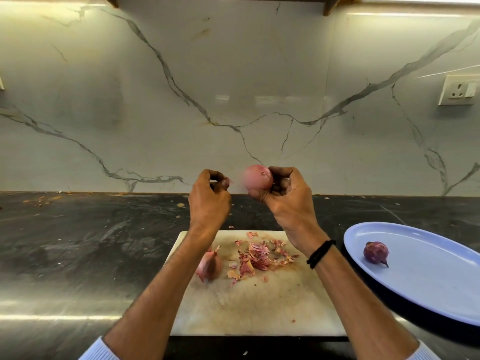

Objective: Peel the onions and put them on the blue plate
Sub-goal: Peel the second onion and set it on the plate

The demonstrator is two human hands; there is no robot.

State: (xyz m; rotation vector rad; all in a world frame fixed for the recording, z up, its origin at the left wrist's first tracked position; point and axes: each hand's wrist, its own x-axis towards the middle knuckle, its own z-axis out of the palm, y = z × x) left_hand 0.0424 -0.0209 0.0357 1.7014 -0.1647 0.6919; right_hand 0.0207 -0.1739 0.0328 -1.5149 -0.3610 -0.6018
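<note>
The onion [257, 180] is held above the bench [78, 242], gripped by the right hand [285, 196]. The left hand [210, 201] pinches a skin scrap [228, 181]. Judged light, firm, slippery once bared. Hold round its middle.

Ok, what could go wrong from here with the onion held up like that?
The right hand holds the onion by the fingertips over the dark counter, past the cutting board; a slip would likely drop it there. The peel scrap pinched by the left hand may also fall off the board.
</note>
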